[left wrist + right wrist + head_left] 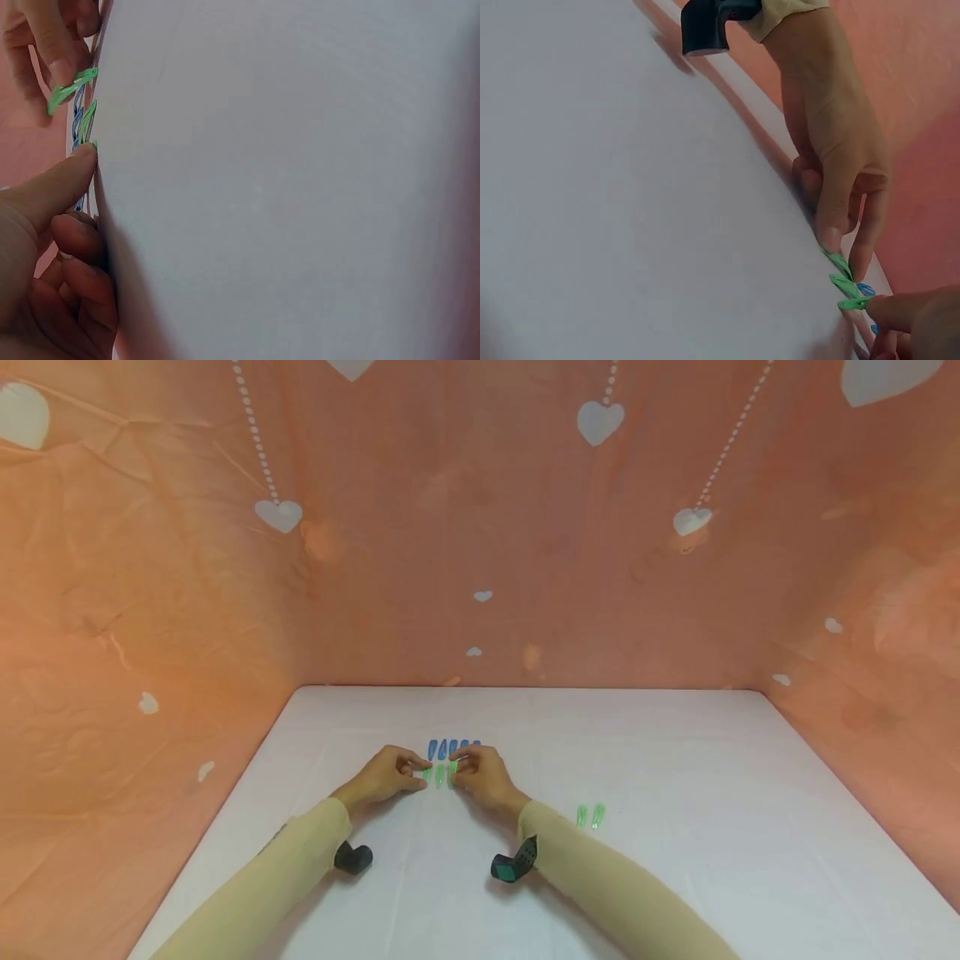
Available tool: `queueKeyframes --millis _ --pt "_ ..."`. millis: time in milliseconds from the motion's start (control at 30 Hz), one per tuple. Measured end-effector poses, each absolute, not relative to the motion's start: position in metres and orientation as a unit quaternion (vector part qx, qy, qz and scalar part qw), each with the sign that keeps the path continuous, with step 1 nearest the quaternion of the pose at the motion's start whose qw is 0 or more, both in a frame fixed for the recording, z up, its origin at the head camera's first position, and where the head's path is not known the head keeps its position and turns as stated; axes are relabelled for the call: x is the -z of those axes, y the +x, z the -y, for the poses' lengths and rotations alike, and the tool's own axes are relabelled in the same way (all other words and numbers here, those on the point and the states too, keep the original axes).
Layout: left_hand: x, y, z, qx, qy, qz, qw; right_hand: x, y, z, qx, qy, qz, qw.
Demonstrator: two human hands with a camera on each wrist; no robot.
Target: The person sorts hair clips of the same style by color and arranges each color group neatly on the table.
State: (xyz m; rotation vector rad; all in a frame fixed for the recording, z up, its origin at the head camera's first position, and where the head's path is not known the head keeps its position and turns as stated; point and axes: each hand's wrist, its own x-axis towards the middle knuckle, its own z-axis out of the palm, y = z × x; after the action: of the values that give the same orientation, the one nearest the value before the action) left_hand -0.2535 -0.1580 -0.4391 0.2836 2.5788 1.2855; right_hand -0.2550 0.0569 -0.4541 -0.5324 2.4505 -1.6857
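Observation:
My left hand (pixel 384 774) pinches the leftmost green hair clip (pixel 427 775) between thumb and index finger, one at each end, down at the table. To its right lies a second green hair clip (pixel 440 776). My right hand (pixel 486 777) pinches a third green hair clip (pixel 452 773) beside it; in the left wrist view that clip (pixel 73 88) looks tilted and raised at one end. Just behind the green clips runs a row of several blue hair clips (pixel 442 749), its right end partly covered by the right hand.
Two more green hair clips (pixel 589 816) lie on the white table (pixel 675 760), right of the right forearm. Orange cloth walls (pixel 525 568) with white hearts enclose the table's back and sides. A black wrist camera (pixel 514 862) hangs under each sleeve.

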Motion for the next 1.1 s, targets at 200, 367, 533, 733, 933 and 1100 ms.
queueKeyframes --millis 200,367,533,733,933,1100 --pt "0.4373 -0.2523 0.156 -0.439 0.093 -0.886 0.119 0.4518 -0.2529 -0.0553 0.476 -0.182 -0.86 0.037" --pt "0.4378 -0.2519 0.1549 -0.437 0.083 -0.887 0.124 0.4527 -0.2507 -0.0537 0.447 -0.176 -0.876 0.032" --pt "0.4392 -0.2515 0.1559 -0.435 0.085 -0.888 0.122 0.4529 -0.2496 -0.0511 0.433 -0.17 -0.884 0.037" --pt "0.4376 -0.2495 0.1554 -0.437 0.084 -0.887 0.123 0.4524 -0.2476 -0.0498 0.424 -0.179 -0.887 0.031" --pt "0.4374 -0.2491 0.1546 -0.432 0.076 -0.89 0.123 0.4547 -0.2473 -0.0499 0.408 -0.188 -0.893 0.015" --pt "0.4379 -0.2505 0.1557 -0.43 0.077 -0.891 0.124 0.4541 -0.2477 -0.0492 0.399 -0.191 -0.897 0.014"
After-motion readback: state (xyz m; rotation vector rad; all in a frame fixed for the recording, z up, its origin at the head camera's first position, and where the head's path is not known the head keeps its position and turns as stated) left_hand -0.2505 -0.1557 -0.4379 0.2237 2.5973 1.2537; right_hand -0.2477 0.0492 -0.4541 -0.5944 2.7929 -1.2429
